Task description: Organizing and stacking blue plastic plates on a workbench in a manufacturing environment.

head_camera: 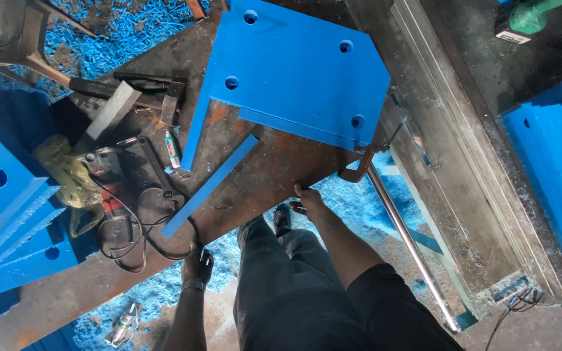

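We rested our left hand (197, 264) and right hand (308, 204), fingers apart, on the rusty steel desk's (261, 175) near edge, beside a long blue plastic strip (209, 185).

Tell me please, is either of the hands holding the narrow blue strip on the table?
No, the blue strip lies untouched; both the left hand and right hand rest on the table's edge.
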